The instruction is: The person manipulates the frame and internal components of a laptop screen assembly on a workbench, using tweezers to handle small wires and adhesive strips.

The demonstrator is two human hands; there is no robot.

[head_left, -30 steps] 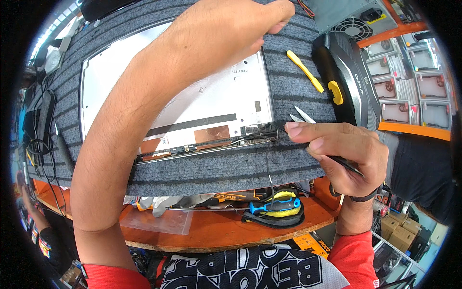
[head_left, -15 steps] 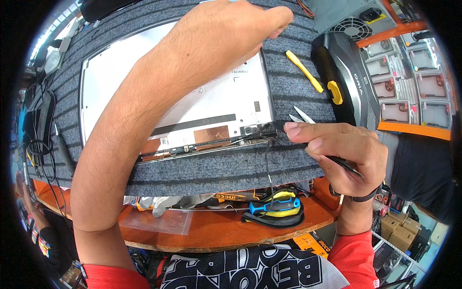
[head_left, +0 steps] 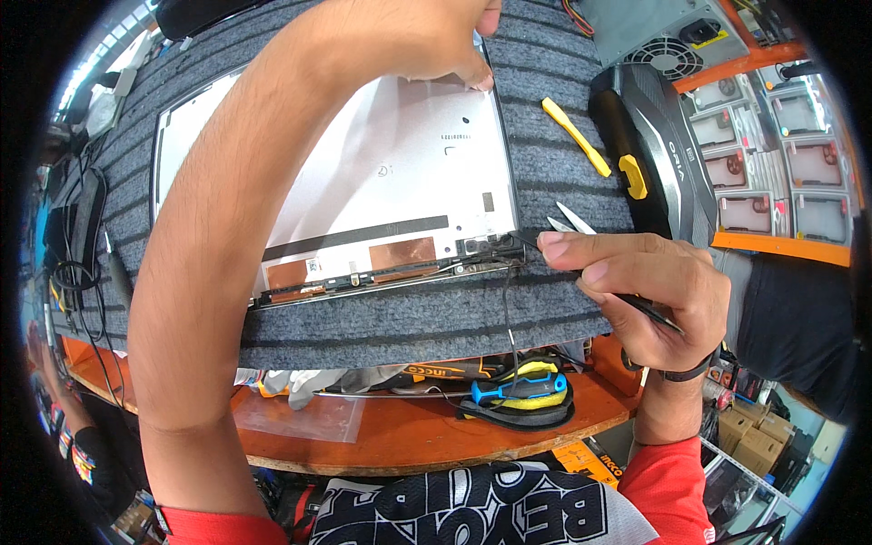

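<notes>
A silver laptop lid panel [head_left: 409,136] lies on the ribbed grey mat, with copper strips and a black hinge piece [head_left: 489,243] along its near edge. My left arm reaches across it. Partly cut off by the top edge of the picture, my left hand [head_left: 454,50] is closed at the panel's far right corner, its lower finger on the rim. My right hand [head_left: 649,291] pinches black tweezers [head_left: 649,312], whose tips point at the hinge. A thin dark cable [head_left: 509,313] hangs from that corner. Just beyond my right fingers lies a pointed silver tool [head_left: 572,216].
To the right lie a yellow pry tool [head_left: 577,136] and a black case [head_left: 654,150]; a metal power supply [head_left: 668,45] stands behind. Under the mat, an orange shelf [head_left: 409,445] holds a blue-handled tool [head_left: 518,389] and gloves. Cables [head_left: 77,209] and a screwdriver [head_left: 118,272] are at left.
My left hand has come down and left from above the panel's far right side onto its corner, uncovering more of the panel. My right hand and the tweezers have barely moved.
</notes>
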